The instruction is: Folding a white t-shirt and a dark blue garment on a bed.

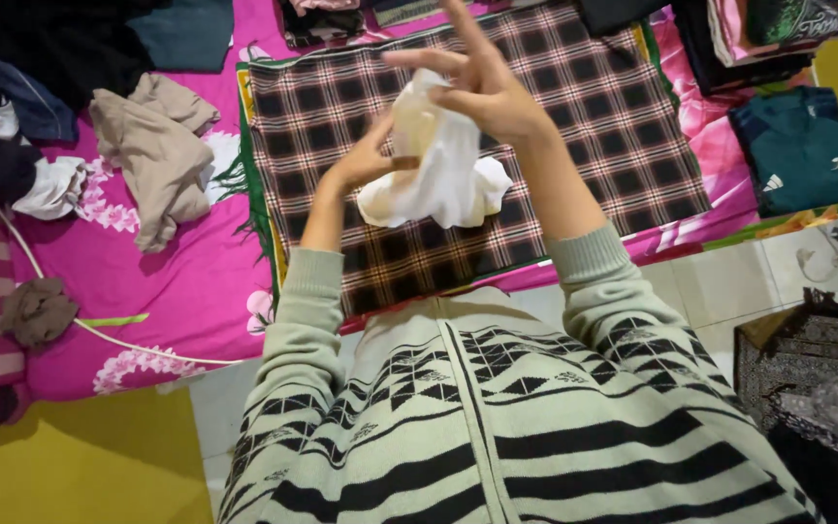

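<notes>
Pink bedding (177, 281) with flowers covers the bed, and a dark checked cloth (584, 126) lies spread on top. At the far left sit dark clothes (41, 49), then a tan top (152, 146) in a heap. Next comes the left hand (366, 160); its fingers are closed on the side of a small white cloth (438, 165) held up over the checked cloth. The right hand (482, 82) pinches the top of the white cloth with thumb and one finger, the others spread wide. A good way is to hold both edges tight and pull it flat. A blue shirt (797, 146) lies far right.
</notes>
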